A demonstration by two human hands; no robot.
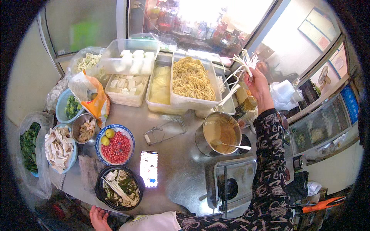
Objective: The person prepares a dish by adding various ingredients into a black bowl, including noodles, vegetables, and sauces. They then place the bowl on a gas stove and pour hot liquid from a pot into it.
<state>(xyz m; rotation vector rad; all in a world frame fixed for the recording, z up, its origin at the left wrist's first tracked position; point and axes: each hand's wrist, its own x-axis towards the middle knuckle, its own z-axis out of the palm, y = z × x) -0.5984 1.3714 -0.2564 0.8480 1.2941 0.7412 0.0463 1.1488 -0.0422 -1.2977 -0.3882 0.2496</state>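
My right hand (257,86) is raised at the back right of the metal table, pinching a bunch of enoki mushrooms (245,63). Several loose stems dangle to its left, above a clear plastic container (230,104) mostly hidden behind the noodle box. At the table's front edge, my left hand (99,218) holds nothing, its fingers loosely bent and slightly apart. Just beyond it stands a black bowl (99,180) holding dark green strips, pale pieces and a bundle of enoki (118,189). Whether the left hand touches the table edge cannot be told.
A lit phone (149,169) lies right of the bowl. Nearby stand a blue-patterned bowl (98,138) of red pieces, a metal pot (199,143) of brown sauce with a spoon (241,147), and a glass-lidded tray (217,184). Boxes of noodles (192,76) and tofu (125,86) line the back.
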